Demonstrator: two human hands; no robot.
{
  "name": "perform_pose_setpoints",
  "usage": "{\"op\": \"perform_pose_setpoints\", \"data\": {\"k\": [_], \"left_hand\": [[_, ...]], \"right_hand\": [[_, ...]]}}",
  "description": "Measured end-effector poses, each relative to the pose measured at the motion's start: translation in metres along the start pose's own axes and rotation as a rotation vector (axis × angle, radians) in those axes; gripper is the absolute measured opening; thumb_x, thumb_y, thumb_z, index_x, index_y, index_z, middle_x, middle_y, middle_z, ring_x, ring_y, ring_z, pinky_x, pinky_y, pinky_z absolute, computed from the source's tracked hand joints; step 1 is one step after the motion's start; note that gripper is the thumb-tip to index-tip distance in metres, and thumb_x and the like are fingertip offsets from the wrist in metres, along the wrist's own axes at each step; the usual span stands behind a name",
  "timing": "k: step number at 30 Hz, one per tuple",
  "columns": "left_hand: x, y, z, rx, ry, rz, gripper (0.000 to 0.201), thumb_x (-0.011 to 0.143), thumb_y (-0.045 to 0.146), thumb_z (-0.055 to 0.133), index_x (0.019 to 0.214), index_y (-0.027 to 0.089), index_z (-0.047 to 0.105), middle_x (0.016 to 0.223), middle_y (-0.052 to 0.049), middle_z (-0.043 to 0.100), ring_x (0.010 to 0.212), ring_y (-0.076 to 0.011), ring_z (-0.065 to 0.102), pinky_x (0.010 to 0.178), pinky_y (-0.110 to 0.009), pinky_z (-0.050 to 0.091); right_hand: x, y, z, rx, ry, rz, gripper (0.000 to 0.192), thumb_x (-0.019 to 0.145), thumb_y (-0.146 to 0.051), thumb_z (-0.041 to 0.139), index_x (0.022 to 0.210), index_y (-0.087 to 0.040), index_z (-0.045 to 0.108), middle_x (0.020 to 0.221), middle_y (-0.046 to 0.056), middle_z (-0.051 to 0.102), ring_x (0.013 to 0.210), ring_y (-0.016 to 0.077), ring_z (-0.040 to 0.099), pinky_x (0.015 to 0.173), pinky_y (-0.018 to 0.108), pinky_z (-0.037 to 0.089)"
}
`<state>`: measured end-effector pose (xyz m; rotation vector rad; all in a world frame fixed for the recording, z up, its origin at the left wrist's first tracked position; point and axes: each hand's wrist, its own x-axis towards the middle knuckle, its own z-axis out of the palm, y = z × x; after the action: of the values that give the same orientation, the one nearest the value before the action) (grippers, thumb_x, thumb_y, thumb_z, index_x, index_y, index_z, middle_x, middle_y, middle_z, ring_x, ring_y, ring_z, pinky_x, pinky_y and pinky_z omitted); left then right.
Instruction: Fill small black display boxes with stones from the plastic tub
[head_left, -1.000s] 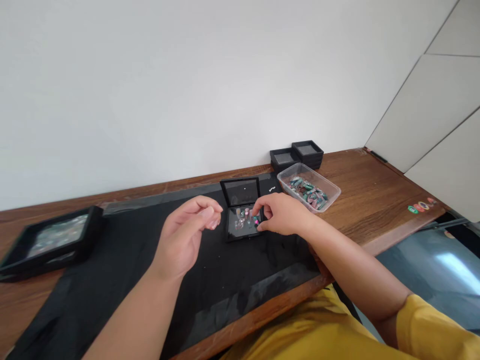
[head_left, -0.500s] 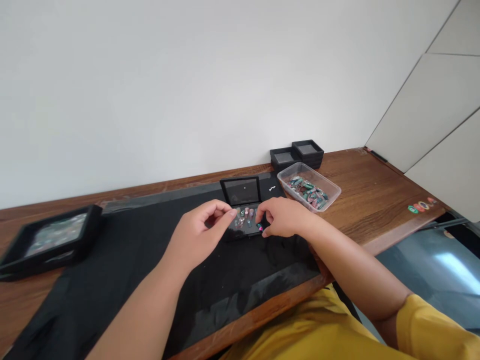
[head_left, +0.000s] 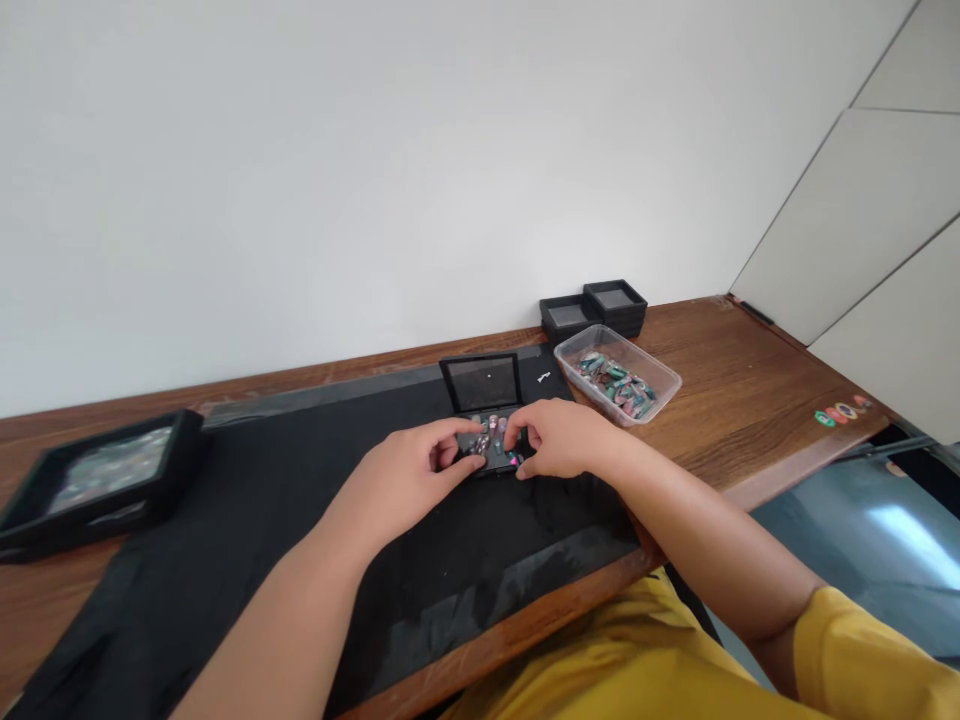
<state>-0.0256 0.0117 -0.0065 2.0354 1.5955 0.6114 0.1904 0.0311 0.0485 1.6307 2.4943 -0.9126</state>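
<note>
An open black case [head_left: 498, 466] lies on the black mat in front of me, its lid with a window [head_left: 484, 382] raised at the back. Several decorated press-on nails [head_left: 493, 424] are set out inside. My left hand [head_left: 409, 462] reaches in from the left, thumb and index finger closed about a silvery press-on nail [head_left: 482, 443]; its other fingers are curled. From the right, my right hand [head_left: 559, 438] pinches a dark press-on nail with a bright pink patch [head_left: 514, 459] over the case's right side. The fingers partly cover both nails.
A clear plastic tub [head_left: 660, 405] of loose nails stands to the right. Behind it are stacked black cases [head_left: 616, 300]. At far left lies a larger black frame-like box [head_left: 176, 470] with many small pieces. Stickers [head_left: 836, 415] mark the wooden table [head_left: 720, 350] near its right edge.
My left hand has moved slightly right and down into the case, its thumb and index finger parting from a tight pinch. The right hand has shifted slightly left with its nail.
</note>
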Motion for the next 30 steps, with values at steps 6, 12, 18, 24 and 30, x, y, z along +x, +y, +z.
{"op": "perform_pose_setpoints", "data": {"k": [6,12,18,24,30], "left_hand": [[0.0009,-0.0025,0.0003,-0.007,-0.028,-0.010,0.036,0.080,0.054,0.066,0.102,0.030,0.081,0.060,0.003,0.054,0.051,-0.0163,0.046,0.052,-0.028,0.028],[0.0011,-0.0009,-0.0001,0.041,-0.020,-0.009,0.031,0.082,0.053,0.065,0.097,0.032,0.082,0.057,0.003,0.053,0.048,-0.0168,0.045,0.050,-0.029,0.024],[0.0002,0.0008,-0.0002,0.060,-0.009,0.002,0.031,0.082,0.055,0.063,0.089,0.030,0.079,0.056,0.003,0.051,0.047,-0.0163,0.042,0.050,-0.029,0.022],[0.0002,0.0022,-0.0005,0.016,-0.013,0.006,0.033,0.081,0.055,0.064,0.093,0.028,0.079,0.056,0.004,0.050,0.048,-0.0154,0.043,0.049,-0.027,0.025],[0.0007,0.0018,0.0005,-0.006,-0.015,0.004,0.034,0.080,0.055,0.065,0.095,0.028,0.079,0.055,0.004,0.049,0.047,-0.0154,0.043,0.049,-0.027,0.025]], "right_hand": [[0.0000,-0.0012,0.0001,0.021,0.002,0.006,0.030,0.074,-0.024,0.087,0.101,-0.026,0.076,0.079,-0.004,0.064,0.070,0.0124,0.057,0.063,0.025,0.035],[0.0011,-0.0012,0.0038,0.026,0.021,-0.011,0.034,0.075,-0.024,0.086,0.107,-0.024,0.075,0.080,-0.003,0.065,0.071,0.0129,0.058,0.064,0.025,0.035],[0.0015,-0.0015,0.0033,0.031,0.011,-0.006,0.031,0.076,-0.024,0.085,0.105,-0.023,0.075,0.080,-0.002,0.066,0.071,0.0133,0.058,0.063,0.024,0.035],[0.0016,-0.0027,0.0035,0.041,0.029,0.006,0.024,0.081,-0.026,0.080,0.104,-0.023,0.074,0.083,-0.001,0.068,0.072,0.0134,0.059,0.063,0.024,0.035],[0.0009,-0.0006,0.0046,0.024,0.066,0.006,0.023,0.082,-0.026,0.079,0.104,-0.024,0.074,0.079,-0.002,0.066,0.072,0.0143,0.058,0.064,0.025,0.034]]}}
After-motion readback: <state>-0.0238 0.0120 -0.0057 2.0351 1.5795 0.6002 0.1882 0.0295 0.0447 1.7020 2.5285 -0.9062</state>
